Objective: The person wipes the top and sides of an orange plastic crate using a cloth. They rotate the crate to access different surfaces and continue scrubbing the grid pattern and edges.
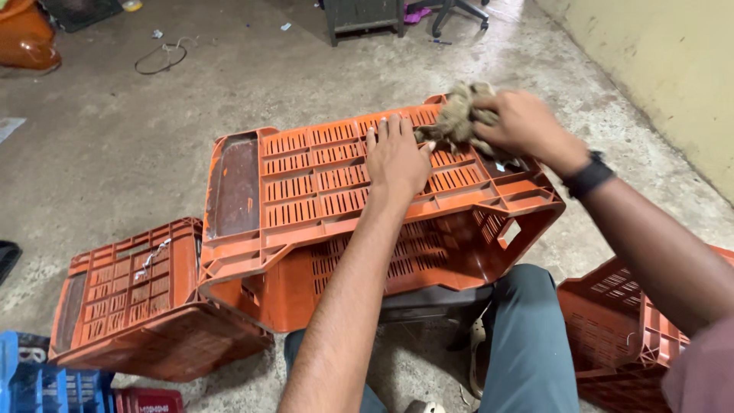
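An orange plastic crate (306,183) lies tipped on its side in front of me, its slatted wall facing up. My left hand (395,157) rests flat on that wall, fingers together and pointing away. My right hand (524,124) is closed on a grey-brown rag (459,115) and presses it against the crate's far right corner. A black band sits on my right wrist. My knees in grey trousers (527,336) show below the crate.
A second orange crate (130,306) lies at the left, a third (612,321) at the right. A blue crate (38,382) is at bottom left. The floor is bare concrete; a yellow wall (673,69) runs along the right. A chair base and cabinet stand at the back.
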